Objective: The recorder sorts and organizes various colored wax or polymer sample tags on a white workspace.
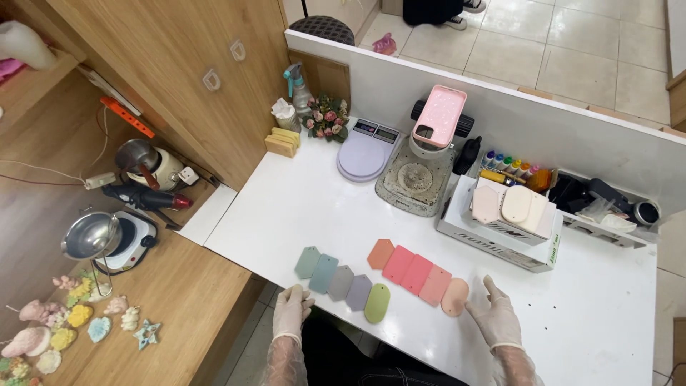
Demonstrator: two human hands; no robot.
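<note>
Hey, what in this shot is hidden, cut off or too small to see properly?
- Head view: the person's forearms run off the bottom edge; only the gloved left hand and right hand show.
- Digital scale: display too small to read.
- Row of small bottles: lower parts hidden behind the white box.
- Seated person at top: cut off by the frame edge.

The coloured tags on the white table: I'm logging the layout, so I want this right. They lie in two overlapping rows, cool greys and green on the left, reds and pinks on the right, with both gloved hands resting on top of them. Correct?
Not quite. The head view shows the tags in those two rows on the white table, but the hands are not on top of them: the left hand and the right hand rest at the row ends.
</note>
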